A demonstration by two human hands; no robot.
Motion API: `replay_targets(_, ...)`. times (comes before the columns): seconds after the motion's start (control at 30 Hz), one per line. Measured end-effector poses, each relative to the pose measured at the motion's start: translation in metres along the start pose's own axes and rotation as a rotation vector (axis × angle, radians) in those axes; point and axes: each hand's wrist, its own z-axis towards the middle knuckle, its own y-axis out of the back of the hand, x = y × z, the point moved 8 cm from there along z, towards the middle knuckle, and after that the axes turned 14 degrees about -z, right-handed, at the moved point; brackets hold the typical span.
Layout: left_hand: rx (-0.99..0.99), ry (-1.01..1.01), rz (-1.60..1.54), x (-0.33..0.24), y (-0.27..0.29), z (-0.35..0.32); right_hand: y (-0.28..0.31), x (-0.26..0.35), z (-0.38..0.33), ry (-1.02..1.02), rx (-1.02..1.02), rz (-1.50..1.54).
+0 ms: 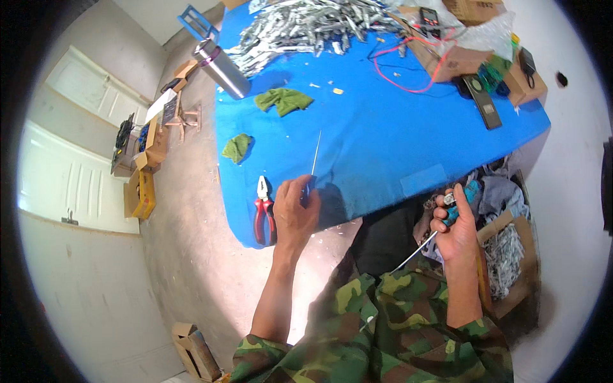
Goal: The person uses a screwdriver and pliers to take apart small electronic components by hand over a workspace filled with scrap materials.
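Observation:
My left hand (pixel 295 210) is at the table's near edge, its fingers closed round a thin screwdriver (pixel 317 153). Its slim metal shaft points away from me, and the dark blue handle is mostly hidden in my grip. My right hand (pixel 458 231), off the table's near right edge, wraps a screwdriver with a teal handle (pixel 472 190). That one's shaft slants down to the left toward my lap. A small shiny metal piece (pixel 449 199) sits at the right thumb and fingertips. Beside my left hand lie pliers with red and black handles (pixel 260 220).
The blue-covered table (pixel 377 140) bears a heap of silvery metal parts (pixel 313 29), a steel flask (pixel 223 70), green cloths (pixel 284 100), a phone (pixel 483 102) and a red cable (pixel 408 88). At right below stands a carton of metal parts (pixel 504 262). Boxes (pixel 139 193) line the left wall.

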Motion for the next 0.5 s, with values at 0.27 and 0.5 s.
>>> replay_targets(0.27,-0.219,0.057,-0.047,0.065,0.073,0.069,-0.057,-0.001,0.035,-0.066,0.039,-0.102)
replay_targets(0.5,-0.151,0.133,0.123,0.115,0.081,0.104,-0.141,-0.022,0.069,-0.180,0.144,-0.327)
